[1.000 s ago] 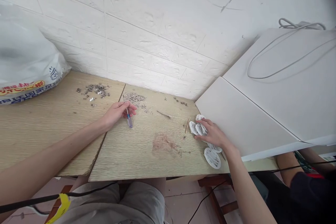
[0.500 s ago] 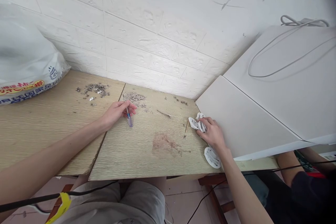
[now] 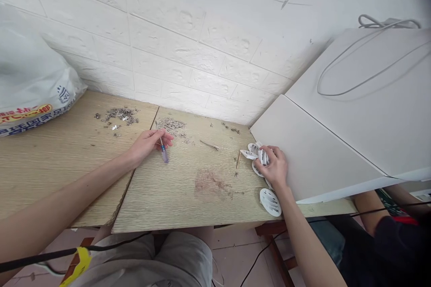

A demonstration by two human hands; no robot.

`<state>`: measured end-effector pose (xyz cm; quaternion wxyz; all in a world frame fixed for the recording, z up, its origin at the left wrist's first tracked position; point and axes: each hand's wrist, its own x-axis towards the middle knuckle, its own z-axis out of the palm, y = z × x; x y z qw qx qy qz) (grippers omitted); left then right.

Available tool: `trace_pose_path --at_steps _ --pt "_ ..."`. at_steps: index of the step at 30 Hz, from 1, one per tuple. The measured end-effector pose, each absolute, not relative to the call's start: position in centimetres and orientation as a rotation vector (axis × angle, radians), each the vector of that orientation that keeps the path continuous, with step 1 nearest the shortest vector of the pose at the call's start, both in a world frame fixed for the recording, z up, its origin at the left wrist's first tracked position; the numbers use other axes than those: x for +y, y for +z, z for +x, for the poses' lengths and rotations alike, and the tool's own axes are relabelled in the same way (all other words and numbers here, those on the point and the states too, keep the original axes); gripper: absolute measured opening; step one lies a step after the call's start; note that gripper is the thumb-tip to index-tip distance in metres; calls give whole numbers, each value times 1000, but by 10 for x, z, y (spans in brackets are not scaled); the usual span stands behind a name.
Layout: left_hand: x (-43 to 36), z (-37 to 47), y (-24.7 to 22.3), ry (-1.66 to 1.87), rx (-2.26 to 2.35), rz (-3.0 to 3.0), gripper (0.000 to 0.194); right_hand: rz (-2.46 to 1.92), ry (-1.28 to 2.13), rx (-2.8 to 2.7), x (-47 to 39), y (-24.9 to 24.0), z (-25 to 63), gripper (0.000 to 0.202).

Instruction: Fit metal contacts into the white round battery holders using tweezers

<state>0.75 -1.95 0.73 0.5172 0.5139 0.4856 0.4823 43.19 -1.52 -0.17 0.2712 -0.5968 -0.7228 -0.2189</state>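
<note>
A small screwdriver (image 3: 164, 154) with a clear purple-blue handle is held in my left hand (image 3: 150, 143), its shaft pointing toward the wall. Just beyond that hand lies a pile of small metal parts (image 3: 171, 124). My right hand (image 3: 274, 167) grips a white round plastic piece (image 3: 263, 157) between thumb and fingers. Other white pieces (image 3: 248, 154) lie around and under those fingers. Nearer the table's front edge rests another white slotted disc (image 3: 270, 202).
A darker pile of metal parts (image 3: 123, 115) sits on the left, near a big white bag (image 3: 40, 80). Thin sticks (image 3: 209, 145) lie mid-table. White boxes (image 3: 316, 143) stand at the right. Another person's arm (image 3: 370, 210) shows beyond them.
My right hand has lifted and turned a white piece, and the pieces around it have shifted. The left hand still holds the screwdriver. The view has moved slightly.
</note>
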Motion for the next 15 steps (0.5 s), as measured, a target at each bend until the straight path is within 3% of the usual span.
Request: trace_pose_path --at_steps 15 --pt "-20 7 10 1156 1151 1185 45 -1439 -660 -1876 -25 37 426 29"
